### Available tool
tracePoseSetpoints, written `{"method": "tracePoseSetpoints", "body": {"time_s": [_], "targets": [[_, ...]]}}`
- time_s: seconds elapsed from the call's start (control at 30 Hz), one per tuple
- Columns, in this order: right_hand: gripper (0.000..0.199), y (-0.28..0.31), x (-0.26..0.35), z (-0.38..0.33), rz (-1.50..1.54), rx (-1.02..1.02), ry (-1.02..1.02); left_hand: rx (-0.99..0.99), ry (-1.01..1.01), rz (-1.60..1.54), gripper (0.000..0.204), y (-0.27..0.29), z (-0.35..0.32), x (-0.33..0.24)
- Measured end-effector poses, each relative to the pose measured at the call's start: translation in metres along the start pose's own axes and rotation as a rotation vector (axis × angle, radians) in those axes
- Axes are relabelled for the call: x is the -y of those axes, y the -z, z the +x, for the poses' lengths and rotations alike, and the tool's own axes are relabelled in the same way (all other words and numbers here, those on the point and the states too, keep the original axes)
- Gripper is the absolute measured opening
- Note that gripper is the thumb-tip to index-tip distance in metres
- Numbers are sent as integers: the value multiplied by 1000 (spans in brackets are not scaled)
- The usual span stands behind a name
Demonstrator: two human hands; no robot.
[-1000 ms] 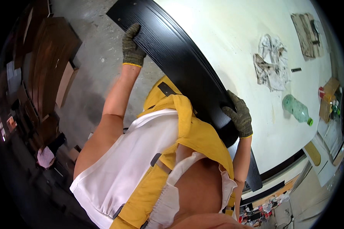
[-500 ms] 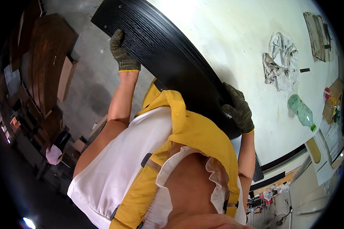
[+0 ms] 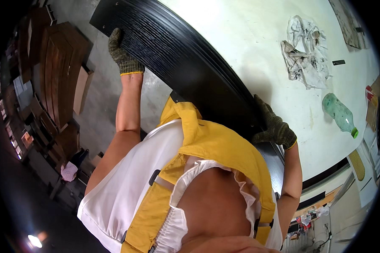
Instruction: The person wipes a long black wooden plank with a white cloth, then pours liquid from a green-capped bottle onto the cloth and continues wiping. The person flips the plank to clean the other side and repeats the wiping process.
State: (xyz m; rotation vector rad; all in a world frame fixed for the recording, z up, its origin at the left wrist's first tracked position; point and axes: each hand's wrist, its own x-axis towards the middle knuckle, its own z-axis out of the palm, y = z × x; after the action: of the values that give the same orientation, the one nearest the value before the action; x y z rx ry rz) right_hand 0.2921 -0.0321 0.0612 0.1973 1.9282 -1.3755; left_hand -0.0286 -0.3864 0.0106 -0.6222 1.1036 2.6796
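A long black board (image 3: 173, 50) with a ribbed, wood-grain face and small holes lies slanted in front of me, from the far left down toward my yellow apron (image 3: 223, 143). My left hand (image 3: 126, 55), in a dark knitted glove with a yellow cuff, grips its left edge near the far end. On the opposite edge, close to my body, my gloved right hand (image 3: 276, 128) holds the board with thumb and fingers apart around the rim. The fingertips of both hands are partly hidden. My apron covers part of the board's near end.
Right of the board, a white table (image 3: 257, 50) bears a stained white cloth (image 3: 306, 52), a small black strip (image 3: 338, 62) and a green plastic bottle (image 3: 341, 116) lying down. Dark brown wooden pieces (image 3: 61, 71) stand on the grey floor (image 3: 103, 90) at left.
The board's far end has shifted slightly left in view with my left hand. My right hand appears farther right, and the cloth and bottle have shifted in the picture.
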Motion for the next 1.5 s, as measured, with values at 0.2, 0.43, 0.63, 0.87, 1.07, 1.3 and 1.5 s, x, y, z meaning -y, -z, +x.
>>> {"method": "tracePoseSetpoints", "body": {"time_s": [0.2,0.43,0.63,0.87,1.07,1.3,1.5], "targets": [[122,-8,-21,-12,233,-161,29,79,6,-6,27,-15,10,20],[117,23,-37,-32,204,-276,63,222,64,-111,32,-48,23,67],[114,43,-21,-47,21,-444,-9,533,209,-223,54,-64,59,102],[115,10,-12,-51,-497,-848,-26,480,95,-203,60,-124,48,170],[112,-5,-13,-54,-592,-878,-66,446,-119,-191,60,-71,106,212],[115,-13,-7,-56,-368,-869,-180,513,-131,-202,54,-77,86,198],[105,-30,-5,-51,-335,-878,-113,470,-202,-114,50,-68,86,203]]}}
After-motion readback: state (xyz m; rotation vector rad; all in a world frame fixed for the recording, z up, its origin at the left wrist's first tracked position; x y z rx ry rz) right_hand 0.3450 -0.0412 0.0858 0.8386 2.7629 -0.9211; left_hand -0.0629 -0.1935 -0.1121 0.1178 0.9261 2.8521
